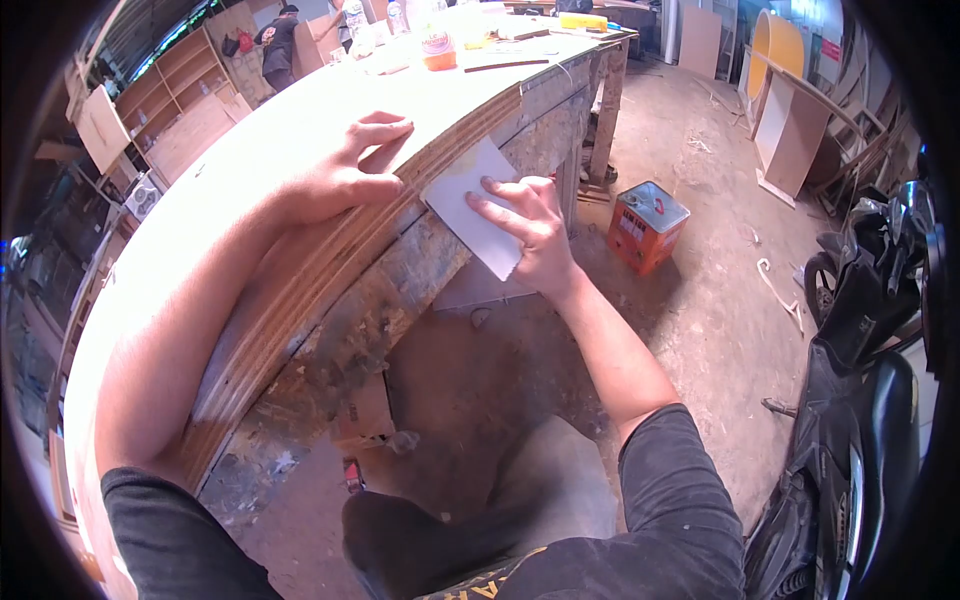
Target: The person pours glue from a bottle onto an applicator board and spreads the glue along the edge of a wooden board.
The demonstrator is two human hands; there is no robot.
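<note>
My left hand (365, 165) lies on the pale top of a large board (270, 140), near its edge, with thumb and fingers apart and nothing in it. The board's layered edge (370, 235) runs along my side of the bench. Below that edge, my right hand (530, 230) grips a thin white rectangular sheet (470, 205) by its near side. My fingers lie spread over the sheet's face, and the thumb is hidden behind it. The sheet's upper left corner sits against the board's edge. Whether it is card, plastic or paper, I cannot tell.
On the board's far end stand a bottle with orange contents (438, 50) and a yellow item (583, 21). An orange metal can (648, 230) stands on the floor to the right. A black motorbike (860, 400) is at far right. Another person (280, 50) stands at the back.
</note>
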